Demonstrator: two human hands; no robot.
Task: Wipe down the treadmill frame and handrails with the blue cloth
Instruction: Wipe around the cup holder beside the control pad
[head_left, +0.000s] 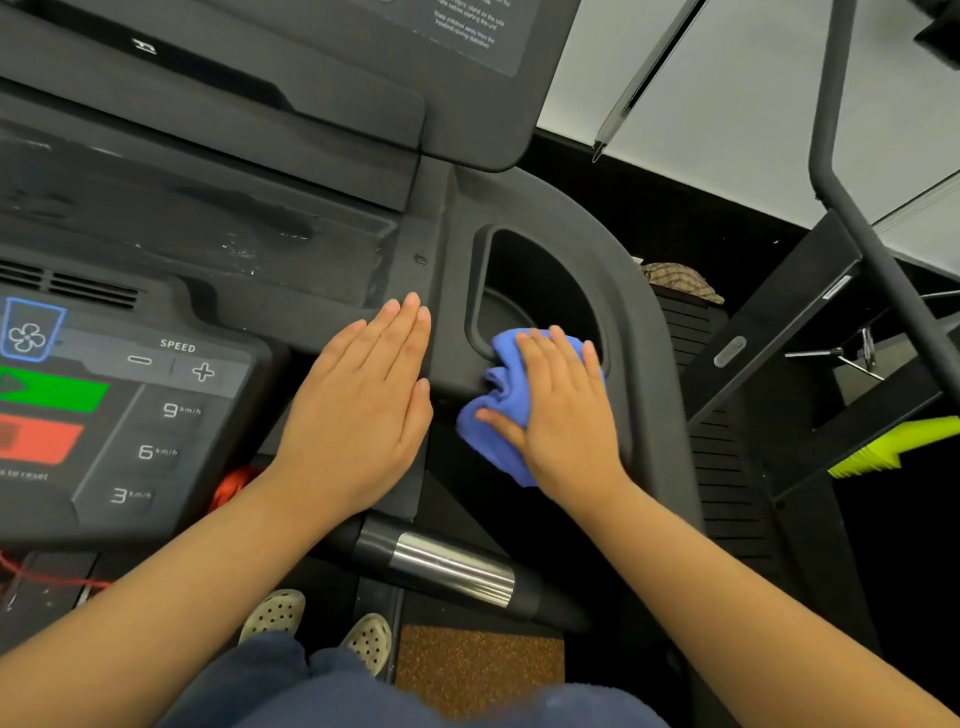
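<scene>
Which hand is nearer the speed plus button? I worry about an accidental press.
Left. The left hand lies flat on the console just right of the plus button; the right hand presses the blue cloth farther right, by the cup holder.

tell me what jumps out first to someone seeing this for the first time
The bright blue cloth stands out against the dark treadmill frame, pressed under the right hand at the lower rim of the cup holder. Beside it the left hand lies flat, fingers together, on the console. At the left edge, the green button and red button glow beside the speed keys.
</scene>
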